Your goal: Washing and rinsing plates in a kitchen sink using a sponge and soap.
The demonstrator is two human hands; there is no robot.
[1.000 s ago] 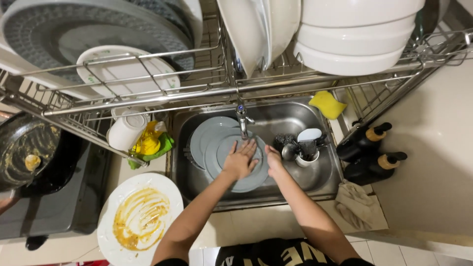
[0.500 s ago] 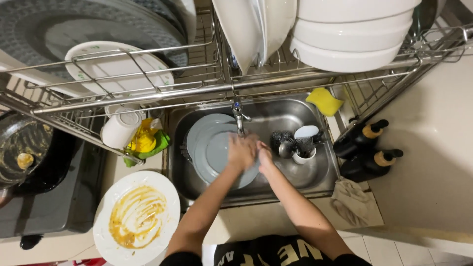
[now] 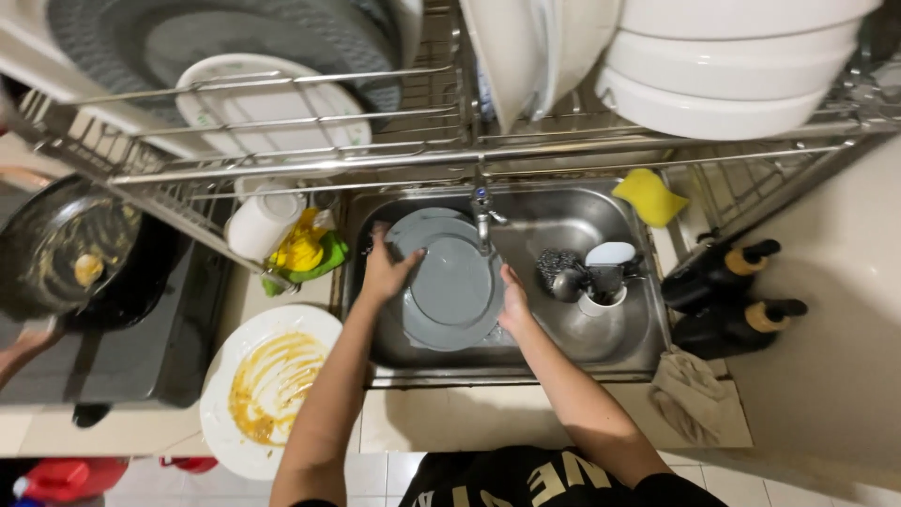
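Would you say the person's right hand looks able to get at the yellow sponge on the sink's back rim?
Probably yes: the right hand rests on the grey plate, and only the tap and steel scourer stand near the path to the yellow sponge.

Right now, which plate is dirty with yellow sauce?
The white plate on the counter left of the sink; the grey plate between both hands shows no sauce.

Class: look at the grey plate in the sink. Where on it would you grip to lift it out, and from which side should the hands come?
Grip the grey plate by its rim, at opposite left and right edges, coming from the sides. It lies flat and wide in the sink, so only the raised rim offers purchase. The left hand and right hand already sit at those edges, and the tap crowds the far side.
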